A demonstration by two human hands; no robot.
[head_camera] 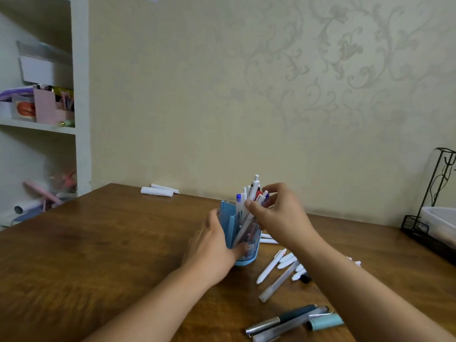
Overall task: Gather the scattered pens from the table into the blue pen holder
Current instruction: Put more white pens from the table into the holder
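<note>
The blue pen holder (230,227) stands upright in the middle of the brown table (103,245), with several white pens (254,187) sticking out of its top. My left hand (212,245) wraps around the holder's left side and base. My right hand (278,213) is at the holder's top right, thumb and fingers pinched on the white pens standing in it. More white pens (271,266) lie scattered on the table right of the holder, partly hidden under my right forearm. A dark teal pen (293,314), a frosted pen (280,281) and a light blue cap (325,322) lie nearer me.
Two white rolled items (158,190) lie at the table's far edge by the wall. A black wire rack (434,203) with a white tray stands at the right edge. White shelves (39,124) with clutter are at the left.
</note>
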